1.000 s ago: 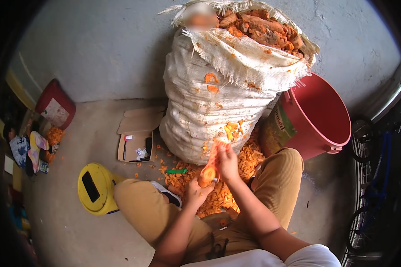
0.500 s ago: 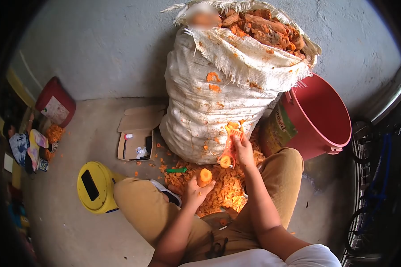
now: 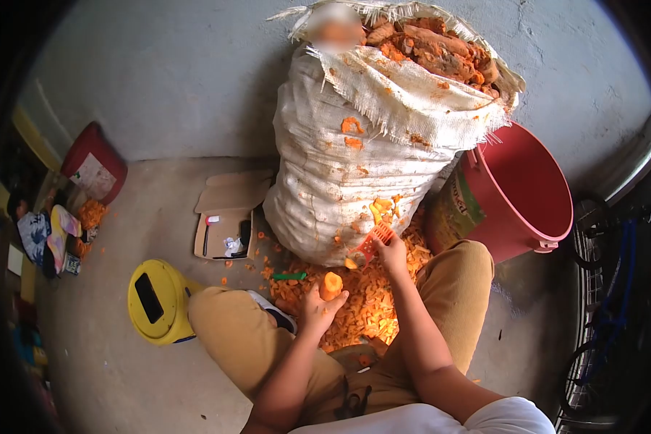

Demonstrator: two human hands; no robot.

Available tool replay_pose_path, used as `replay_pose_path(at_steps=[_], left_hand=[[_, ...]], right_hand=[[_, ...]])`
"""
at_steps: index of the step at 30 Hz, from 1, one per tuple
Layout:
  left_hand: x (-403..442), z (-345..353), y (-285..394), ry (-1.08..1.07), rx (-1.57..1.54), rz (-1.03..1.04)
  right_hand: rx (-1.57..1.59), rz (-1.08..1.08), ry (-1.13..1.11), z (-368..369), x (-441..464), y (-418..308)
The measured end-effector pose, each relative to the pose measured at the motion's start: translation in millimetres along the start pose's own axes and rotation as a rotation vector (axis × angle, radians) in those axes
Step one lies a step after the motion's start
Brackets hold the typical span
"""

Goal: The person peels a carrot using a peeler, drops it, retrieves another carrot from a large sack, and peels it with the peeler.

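Note:
My left hand point(image 3: 321, 308) is wrapped round a short, peeled orange root piece point(image 3: 331, 286), its cut end facing up. To the right, my right hand point(image 3: 391, 254) grips a red slotted peeler point(image 3: 375, 242) close to the sack's lower front. A loose orange slice point(image 3: 350, 263) shows by the peeler's lower end. Beneath both hands lies a heap of orange peelings point(image 3: 362, 311) between my legs. Behind it stands a large white woven sack point(image 3: 340, 181), its open top filled with rough orange-brown roots point(image 3: 441, 50).
A big red bucket point(image 3: 493, 181) stands right of the sack. On the left are an open cardboard box point(image 3: 224, 239), a yellow container point(image 3: 168, 318) with a black phone point(image 3: 149, 298) on top, and a red bin point(image 3: 98, 163). A person point(image 3: 40, 231) is at the far left.
My hands have moved apart, the right one going right with the peeler. The slice at the peeler has come away from the root piece in my left hand.

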State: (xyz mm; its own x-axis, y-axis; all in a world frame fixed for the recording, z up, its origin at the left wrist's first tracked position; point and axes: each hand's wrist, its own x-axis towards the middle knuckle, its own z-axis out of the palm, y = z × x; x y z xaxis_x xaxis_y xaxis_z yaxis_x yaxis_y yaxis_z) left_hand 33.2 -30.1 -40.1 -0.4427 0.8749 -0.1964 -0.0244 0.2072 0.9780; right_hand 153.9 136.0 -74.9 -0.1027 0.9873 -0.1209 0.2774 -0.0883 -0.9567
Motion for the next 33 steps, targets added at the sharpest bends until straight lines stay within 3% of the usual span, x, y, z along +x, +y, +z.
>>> replay_pose_path(at_steps=[3,4,7,8,11,12,15,16,19,22,26,27,28,29,31,33], left_hand=[[2,2,0,-0.009,0.016,-0.036],[3,1,-2,-0.006,0.029,-0.044],[4,3,-5,0.004,0.06,0.038],[5,5,-5,0.005,0.029,0.047],[3,8,-2,0.002,-0.016,0.054],[3,9,-2,-0.008,-0.003,0.047],[2,7,4,-0.059,-0.004,-0.01],[2,8,5,-0.082,-0.01,-0.034],[3,8,4,-0.1,-0.022,0.051],[1,7,6,-0.105,0.033,0.065],[-3,8,5,-0.069,0.115,0.132],[-8,8,11,-0.074,0.181,0.154],[-11,6,14,-0.08,0.251,0.177],[-10,4,11,-0.07,0.203,0.125],[-9,4,3,-0.049,0.099,0.014],[-6,7,13,-0.069,0.027,0.029]], right_hand=[[0.511,0.125,-0.08,-6,-7,-27],[0.55,0.154,-0.09,-5,-7,-33],[0.311,-0.1,0.021,3,-13,-43],[0.635,0.007,-0.06,1,-20,-53],[0.233,-0.108,-0.057,10,-26,-48],[0.423,-0.049,-0.105,14,-30,-49],[0.547,0.005,-0.175,30,-39,-49],[0.45,0.042,-0.17,30,-47,-57],[0.068,-0.151,-0.078,36,-55,-55],[0.047,-0.212,-0.05,36,-59,-60],[-0.111,-0.164,0.096,27,-43,-52],[-0.101,-0.083,0.207,26,-20,-23],[0.262,0.021,0.232,13,-12,-26],[0.09,0.147,0.327,1,9,0],[0.188,0.055,0.261,-7,-11,-43],[0.163,0.018,0.051,6,-28,-54]])
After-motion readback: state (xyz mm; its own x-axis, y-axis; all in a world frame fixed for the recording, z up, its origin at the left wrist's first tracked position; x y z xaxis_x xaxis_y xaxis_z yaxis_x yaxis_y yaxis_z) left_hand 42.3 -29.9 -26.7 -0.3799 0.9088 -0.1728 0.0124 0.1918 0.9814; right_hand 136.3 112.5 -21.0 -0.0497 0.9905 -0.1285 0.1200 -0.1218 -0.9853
